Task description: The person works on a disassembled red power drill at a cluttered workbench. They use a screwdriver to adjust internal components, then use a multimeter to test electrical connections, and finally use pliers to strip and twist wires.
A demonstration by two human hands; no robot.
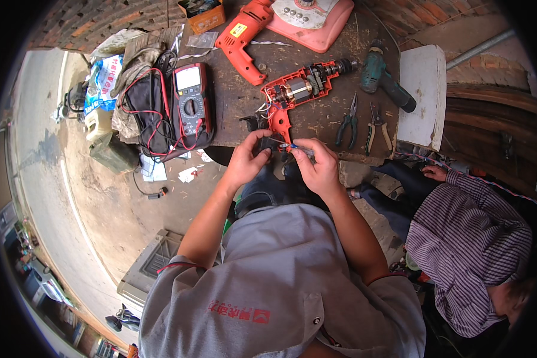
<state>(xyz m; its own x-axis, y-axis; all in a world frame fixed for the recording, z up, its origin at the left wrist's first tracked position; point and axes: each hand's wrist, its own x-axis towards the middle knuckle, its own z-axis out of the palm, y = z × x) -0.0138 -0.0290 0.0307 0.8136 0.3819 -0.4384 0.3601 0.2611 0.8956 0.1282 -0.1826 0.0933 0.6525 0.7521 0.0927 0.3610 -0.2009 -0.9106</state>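
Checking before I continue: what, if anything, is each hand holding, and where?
Left hand: small black blocky part, by its left end. Right hand: slim pale-handled tool, apparently by its handle.

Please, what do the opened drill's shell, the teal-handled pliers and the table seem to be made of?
Drill shell: likely hard plastic, fairly smooth, by its even orange-red colour and moulded-looking edges.
Pliers: jaws probably metal, by their grey look; teal grips, plastic or rubber, unclear which.
Table: perhaps wood, by its dull brown, scuffed top.
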